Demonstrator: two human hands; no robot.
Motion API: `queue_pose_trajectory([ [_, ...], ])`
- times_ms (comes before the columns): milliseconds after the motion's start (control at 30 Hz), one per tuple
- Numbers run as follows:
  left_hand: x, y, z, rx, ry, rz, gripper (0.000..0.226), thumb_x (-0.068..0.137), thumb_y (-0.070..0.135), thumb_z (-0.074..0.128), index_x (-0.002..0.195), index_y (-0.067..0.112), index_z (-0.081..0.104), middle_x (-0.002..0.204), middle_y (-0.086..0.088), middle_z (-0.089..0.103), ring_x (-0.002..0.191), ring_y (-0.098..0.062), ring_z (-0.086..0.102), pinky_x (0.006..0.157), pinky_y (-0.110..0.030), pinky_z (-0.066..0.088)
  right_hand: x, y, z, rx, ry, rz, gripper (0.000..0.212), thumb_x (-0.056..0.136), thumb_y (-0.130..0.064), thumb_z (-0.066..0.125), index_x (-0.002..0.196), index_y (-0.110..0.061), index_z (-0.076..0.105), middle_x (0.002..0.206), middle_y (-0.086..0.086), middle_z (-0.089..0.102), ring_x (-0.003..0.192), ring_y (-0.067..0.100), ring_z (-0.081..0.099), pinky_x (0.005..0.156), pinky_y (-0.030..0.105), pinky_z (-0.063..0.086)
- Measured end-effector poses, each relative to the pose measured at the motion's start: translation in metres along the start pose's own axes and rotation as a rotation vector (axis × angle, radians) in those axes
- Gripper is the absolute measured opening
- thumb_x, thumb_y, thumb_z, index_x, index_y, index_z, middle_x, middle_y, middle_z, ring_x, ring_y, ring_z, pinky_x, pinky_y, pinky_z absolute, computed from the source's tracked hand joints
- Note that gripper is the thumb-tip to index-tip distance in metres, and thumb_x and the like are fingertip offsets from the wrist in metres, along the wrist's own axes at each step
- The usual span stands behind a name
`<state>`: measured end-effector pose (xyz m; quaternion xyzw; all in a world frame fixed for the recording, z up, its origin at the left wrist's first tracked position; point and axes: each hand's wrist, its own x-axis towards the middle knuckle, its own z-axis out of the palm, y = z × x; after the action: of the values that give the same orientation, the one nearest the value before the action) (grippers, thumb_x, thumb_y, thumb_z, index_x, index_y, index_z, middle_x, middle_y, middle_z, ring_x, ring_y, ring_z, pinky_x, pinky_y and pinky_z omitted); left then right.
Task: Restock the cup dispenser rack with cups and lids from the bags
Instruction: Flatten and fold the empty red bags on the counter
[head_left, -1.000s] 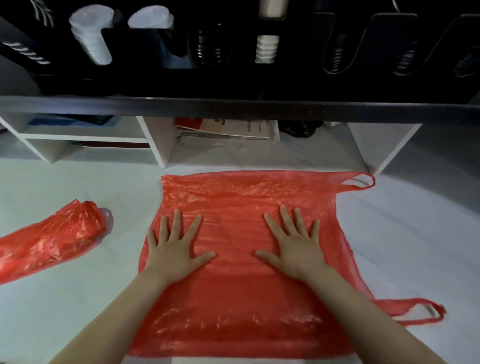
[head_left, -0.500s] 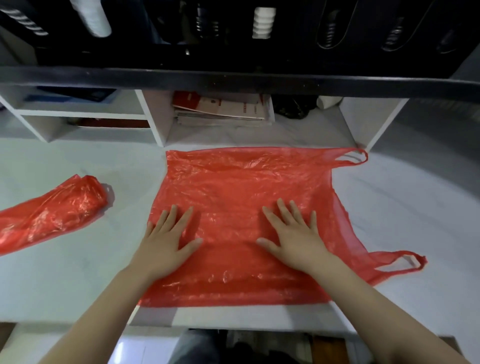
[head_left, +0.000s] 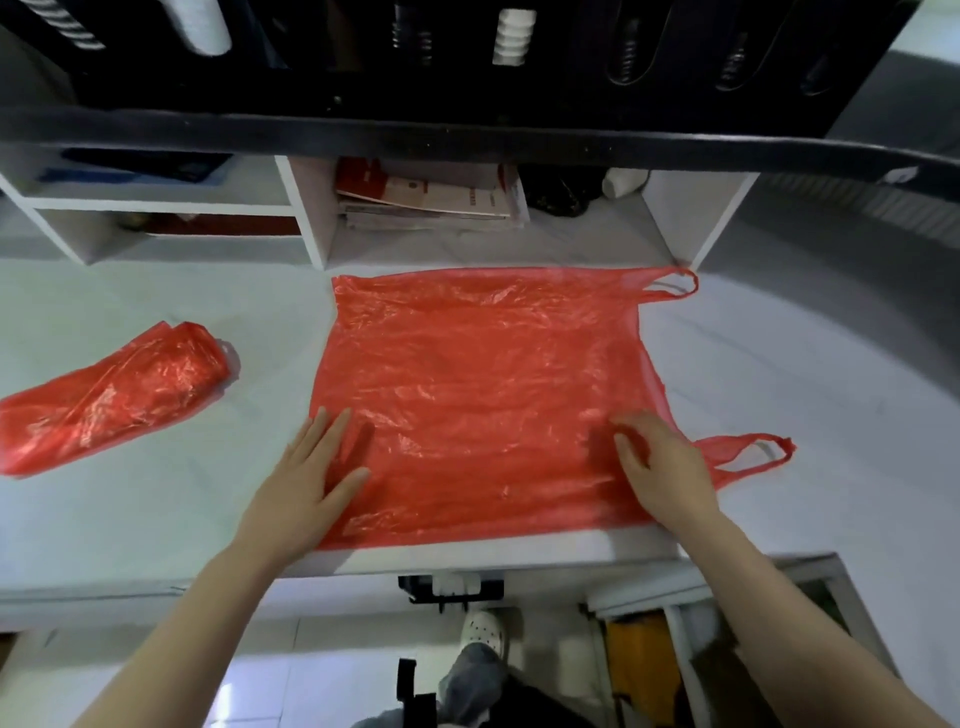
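A flattened red plastic bag lies spread on the white counter, its two handles pointing right. My left hand rests flat on the bag's lower left edge, fingers straight. My right hand hovers over or touches the bag's lower right side with fingers loosely bent; it grips nothing that I can see. A second red bag, rolled and bulging, lies at the left. The black cup dispenser rack hangs across the top, with white cup stacks showing in its slots.
White shelf cubbies stand behind the bag, holding papers and booklets and a dark object. The counter's front edge is just below my hands. Beneath it are the floor, a white shoe and a yellow item.
Both hands slid toward me and apart, to the bag's lower corners. My right fingers went from flat to loosely bent. The view tipped down, showing the counter's edge and the floor.
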<state>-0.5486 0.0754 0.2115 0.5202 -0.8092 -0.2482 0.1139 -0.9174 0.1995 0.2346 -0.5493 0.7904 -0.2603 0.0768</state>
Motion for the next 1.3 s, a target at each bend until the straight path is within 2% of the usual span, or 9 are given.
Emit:
queue_pose_trajectory([
  [133, -0.023, -0.002, 0.003, -0.015, -0.074, 0.096, 0.086, 0.074, 0.085, 0.026, 0.145, 0.045, -0.001, 0.157, 0.012, -0.001, 0.146, -0.01, 0.002, 0.116, -0.033, 0.001, -0.04, 0.013, 0.005, -0.049, -0.063, 0.064, 0.033, 0.1, -0.023, 0.045, 0.129, -0.017, 0.058, 0.137, 0.002, 0.053, 0.137, 0.027, 0.038, 0.113, 0.047, 0.028],
  [267, -0.028, -0.006, 0.002, 0.012, -0.104, 0.152, 0.111, 0.06, 0.092, 0.036, 0.149, 0.037, -0.002, 0.158, 0.01, -0.006, 0.146, -0.012, -0.008, 0.116, -0.037, -0.004, -0.056, 0.016, 0.002, 0.169, 0.103, 0.209, 0.055, 0.089, 0.006, 0.042, 0.139, -0.019, 0.045, 0.149, 0.002, 0.04, 0.142, 0.019, 0.027, 0.113, 0.04, 0.028],
  [367, -0.028, -0.008, 0.003, 0.137, -0.109, 0.193, 0.113, 0.059, 0.095, 0.028, 0.149, 0.034, -0.001, 0.157, 0.008, -0.005, 0.145, -0.015, -0.011, 0.117, -0.041, -0.003, -0.054, 0.027, -0.007, 0.114, 0.198, 0.388, 0.058, 0.086, 0.009, 0.042, 0.139, -0.015, 0.044, 0.153, 0.004, 0.034, 0.146, 0.018, 0.018, 0.116, 0.04, 0.021],
  [500, -0.026, -0.014, 0.005, 0.216, -0.148, 0.237, 0.112, 0.06, 0.097, 0.027, 0.149, 0.037, -0.004, 0.158, 0.007, -0.008, 0.144, -0.015, -0.015, 0.118, -0.044, -0.003, -0.053, 0.042, -0.012, -0.05, 0.15, 0.468, 0.049, 0.088, -0.002, 0.046, 0.137, -0.005, 0.046, 0.146, 0.014, 0.041, 0.138, 0.03, 0.031, 0.112, 0.044, 0.029],
  [700, -0.005, -0.025, -0.006, 0.353, -0.2, 0.249, 0.112, 0.058, 0.099, 0.015, 0.147, 0.037, -0.013, 0.154, 0.007, -0.019, 0.143, -0.013, -0.016, 0.118, -0.043, -0.004, -0.043, 0.052, -0.017, -0.265, 0.007, 0.367, 0.028, 0.092, -0.028, 0.048, 0.115, -0.013, 0.052, 0.116, 0.007, 0.052, 0.113, 0.031, 0.047, 0.09, 0.047, 0.043],
  [933, 0.008, -0.048, -0.021, 0.348, -0.194, 0.244, 0.117, 0.057, 0.099, 0.01, 0.148, 0.028, -0.009, 0.154, 0.007, -0.014, 0.145, -0.014, -0.007, 0.118, -0.043, -0.002, -0.031, 0.06, -0.019, -0.293, -0.018, 0.43, 0.036, 0.092, -0.039, 0.046, 0.121, -0.017, 0.046, 0.129, 0.008, 0.043, 0.12, 0.028, 0.04, 0.094, 0.045, 0.035],
  [1100, -0.003, -0.045, -0.02, 0.264, -0.083, 0.294, 0.101, 0.07, 0.091, 0.015, 0.15, 0.029, 0.015, 0.157, 0.007, 0.002, 0.146, -0.014, 0.005, 0.119, -0.044, 0.006, -0.034, 0.062, -0.024, -0.18, 0.188, 0.476, 0.026, 0.091, -0.017, 0.053, 0.113, -0.009, 0.064, 0.125, 0.014, 0.055, 0.116, 0.034, 0.047, 0.092, 0.042, 0.042],
  [1200, -0.014, -0.042, -0.018, 0.205, 0.028, 0.366, 0.087, 0.081, 0.082, 0.021, 0.142, 0.023, 0.043, 0.154, 0.001, 0.026, 0.141, -0.02, 0.027, 0.113, -0.046, 0.027, -0.037, 0.059, -0.024, -0.157, 0.236, 0.533, 0.024, 0.092, -0.011, 0.049, 0.108, -0.007, 0.067, 0.125, 0.016, 0.053, 0.115, 0.034, 0.045, 0.095, 0.043, 0.041],
  [1300, -0.018, -0.034, -0.018, 0.218, 0.088, 0.398, 0.082, 0.089, 0.073, 0.018, 0.124, 0.015, 0.064, 0.137, -0.007, 0.054, 0.123, -0.031, 0.053, 0.098, -0.051, 0.046, -0.037, 0.05, -0.022, -0.201, 0.229, 0.533, 0.023, 0.092, -0.011, 0.048, 0.107, -0.008, 0.066, 0.124, 0.016, 0.052, 0.116, 0.035, 0.041, 0.093, 0.045, 0.04],
])
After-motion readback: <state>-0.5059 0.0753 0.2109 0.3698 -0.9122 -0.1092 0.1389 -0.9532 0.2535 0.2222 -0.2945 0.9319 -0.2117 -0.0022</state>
